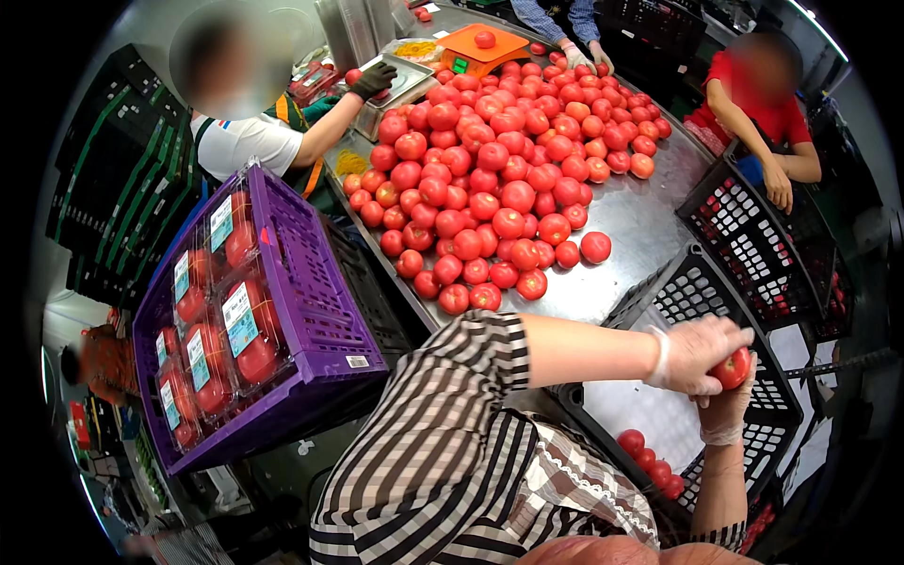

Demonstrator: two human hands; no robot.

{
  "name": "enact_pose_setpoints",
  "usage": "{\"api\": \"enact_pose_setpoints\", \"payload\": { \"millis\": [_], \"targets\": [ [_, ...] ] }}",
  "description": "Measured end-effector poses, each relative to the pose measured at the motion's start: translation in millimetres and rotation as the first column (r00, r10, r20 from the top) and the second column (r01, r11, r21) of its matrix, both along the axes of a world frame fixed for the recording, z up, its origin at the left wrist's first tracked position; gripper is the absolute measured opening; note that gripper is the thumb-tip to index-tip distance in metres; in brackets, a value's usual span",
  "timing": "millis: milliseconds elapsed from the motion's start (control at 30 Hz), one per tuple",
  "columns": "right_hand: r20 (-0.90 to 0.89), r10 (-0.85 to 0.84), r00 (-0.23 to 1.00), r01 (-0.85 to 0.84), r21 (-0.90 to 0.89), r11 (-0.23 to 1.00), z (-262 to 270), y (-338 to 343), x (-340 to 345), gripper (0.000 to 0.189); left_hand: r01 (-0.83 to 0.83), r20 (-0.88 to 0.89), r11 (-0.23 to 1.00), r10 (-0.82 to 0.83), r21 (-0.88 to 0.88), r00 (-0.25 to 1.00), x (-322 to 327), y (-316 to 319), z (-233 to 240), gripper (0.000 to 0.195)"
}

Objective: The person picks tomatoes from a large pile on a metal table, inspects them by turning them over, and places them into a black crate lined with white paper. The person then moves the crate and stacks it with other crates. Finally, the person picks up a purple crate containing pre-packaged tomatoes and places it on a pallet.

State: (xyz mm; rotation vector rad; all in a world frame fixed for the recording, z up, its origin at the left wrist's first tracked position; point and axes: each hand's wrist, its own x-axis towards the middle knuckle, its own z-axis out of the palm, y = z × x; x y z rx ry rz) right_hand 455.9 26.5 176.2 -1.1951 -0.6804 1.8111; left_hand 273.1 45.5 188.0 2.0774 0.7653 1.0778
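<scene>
Both my hands wear clear plastic gloves and meet around one red tomato [732, 369] above a black plastic crate [766, 381]. My left hand [699, 353] reaches across from the left, its fingers over the top of the tomato. From below, my right hand [727, 409] holds the same tomato at its right side; part of this hand is hidden behind the fruit and the left hand. Inside the crate a white sheet [635, 409] lines the bottom, and several tomatoes [646, 459] lie in a row along the near side.
A large tomato heap [494, 176] covers much of the steel table [635, 219]. At left stands a purple crate [311, 282] of packed tomatoes. An orange scale [487, 46] is at the back. Co-workers stand left, behind and right; another black crate [748, 240] is at right.
</scene>
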Motion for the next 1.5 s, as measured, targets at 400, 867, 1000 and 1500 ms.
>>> {"api": "enact_pose_setpoints", "payload": {
  "millis": [400,867,1000,1500],
  "targets": [
    [0.814,0.530,-0.237,-0.814,-0.464,0.348,-102.8,-48.6,94.5,0.065,0.218,0.386,0.684,0.101,-0.696,0.917,15.6,38.8,-27.4,0.063],
    [0.792,0.488,-0.366,-0.867,-0.481,0.131,-103.0,-65.0,35.0,0.065,0.410,0.529,0.354,0.375,-0.840,0.761,8.8,59.2,-39.8,0.027],
    [0.824,0.436,-0.362,-0.864,-0.472,0.173,-106.4,-57.0,46.8,0.067,0.528,0.616,0.326,0.310,-0.784,0.724,13.7,64.5,-36.0,0.025],
    [-0.114,0.092,0.989,-0.073,0.166,0.983,17.8,-34.2,31.9,0.080,0.694,0.747,0.276,0.275,-0.665,0.605,4.8,67.0,-46.3,0.049]
  ]
}}
